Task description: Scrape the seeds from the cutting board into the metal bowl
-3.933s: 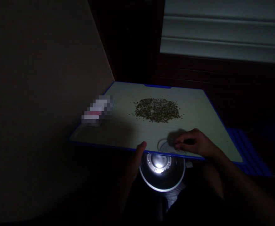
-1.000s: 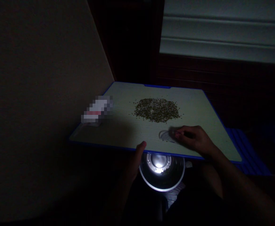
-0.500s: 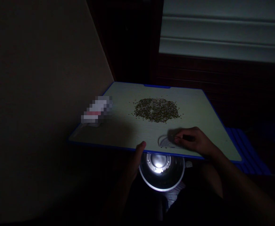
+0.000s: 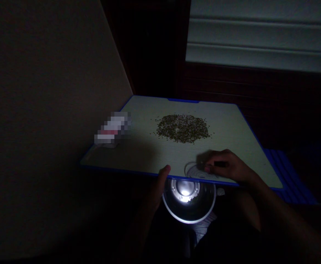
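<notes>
Where the grains lie: on the table (image 4: 232,128) — small brown-green grains (image 4: 182,128) are spread in a loose oval patch over its middle, somewhat toward its far edge, with a few strays scattered around the patch.
Table top: pale and blue-edged, shaded at its near left part.
Left hand (image 4: 159,189): placed at the table's near edge, with the thumb laid over the top; the other fingers are hidden, so how far they are closed cannot be told.
Right hand (image 4: 229,167): held low over the table, by its near edge; thumb and fingertips are brought together, a gap being left behind them, and a clear half-round piece (image 4: 194,171) is pinched there.
Half-round piece: kept just inside the table's near edge, well apart from the grain patch; faint markings are shown on it, but whether it is pressed flat cannot be told.
Metal pot (image 4: 188,222): set below the table's near edge and partly covered by it — a small cluster of grains is held inside, beside a bright gleam.
White item (image 4: 112,128): rested at the table's left edge, blurred out, with a reddish band.
Beyond the table: a pale ridged panel (image 4: 259,40) is seen at the far right.
Right of the table: something blue and striped (image 4: 289,179) is partly lit.
</notes>
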### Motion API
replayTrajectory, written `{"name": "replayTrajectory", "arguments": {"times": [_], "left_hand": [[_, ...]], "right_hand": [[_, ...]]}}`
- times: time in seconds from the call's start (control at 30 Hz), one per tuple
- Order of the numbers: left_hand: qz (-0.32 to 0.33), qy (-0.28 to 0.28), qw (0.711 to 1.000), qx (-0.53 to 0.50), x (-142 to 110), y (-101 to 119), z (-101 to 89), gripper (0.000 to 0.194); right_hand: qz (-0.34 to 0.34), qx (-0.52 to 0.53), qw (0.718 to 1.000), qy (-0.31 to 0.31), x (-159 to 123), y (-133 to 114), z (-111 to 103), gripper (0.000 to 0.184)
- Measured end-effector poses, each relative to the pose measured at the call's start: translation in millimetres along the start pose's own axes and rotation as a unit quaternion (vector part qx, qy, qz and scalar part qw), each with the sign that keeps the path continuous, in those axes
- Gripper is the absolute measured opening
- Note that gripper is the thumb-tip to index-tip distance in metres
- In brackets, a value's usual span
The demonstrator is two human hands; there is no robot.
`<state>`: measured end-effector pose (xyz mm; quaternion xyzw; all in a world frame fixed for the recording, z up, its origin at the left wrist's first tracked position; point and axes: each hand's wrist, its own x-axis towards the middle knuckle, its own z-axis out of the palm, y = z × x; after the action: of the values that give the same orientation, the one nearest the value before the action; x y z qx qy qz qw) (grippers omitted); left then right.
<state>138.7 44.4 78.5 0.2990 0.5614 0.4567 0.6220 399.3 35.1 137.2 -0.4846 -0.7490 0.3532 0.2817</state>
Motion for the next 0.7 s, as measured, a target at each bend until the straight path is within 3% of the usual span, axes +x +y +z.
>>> {"name": "replayTrajectory", "arguments": {"times": [0.2, 0.37, 0.5, 0.6, 0.7], "left_hand": [[-0.027, -0.018, 0.999, 0.021, 3.0, 2.7, -2.1, 0.023], [-0.014, 0.005, 1.0, 0.005, 0.3, 2.5, 0.6, 0.025], [0.0, -0.013, 1.0, 0.014, 1.7, 2.7, -1.1, 0.024], [-0.013, -0.037, 0.999, 0.011, 3.8, 1.7, -2.2, 0.021], [0.002, -0.022, 1.0, -0.003, 2.6, 0.7, -0.4, 0.022]], "right_hand": [[0.001, -0.007, 1.0, -0.003, -1.7, 0.8, -1.0, 0.025], [0.006, 0.009, 1.0, -0.003, -3.5, -1.8, -1.0, 0.025], [0.018, 0.017, 1.0, -0.004, -3.9, -2.5, -0.6, 0.026], [0.041, 0.022, 0.998, 0.035, -2.3, -1.2, 1.4, 0.028], [0.05, -0.004, 0.99, 0.131, 1.5, 1.6, 3.5, 0.029]]}}
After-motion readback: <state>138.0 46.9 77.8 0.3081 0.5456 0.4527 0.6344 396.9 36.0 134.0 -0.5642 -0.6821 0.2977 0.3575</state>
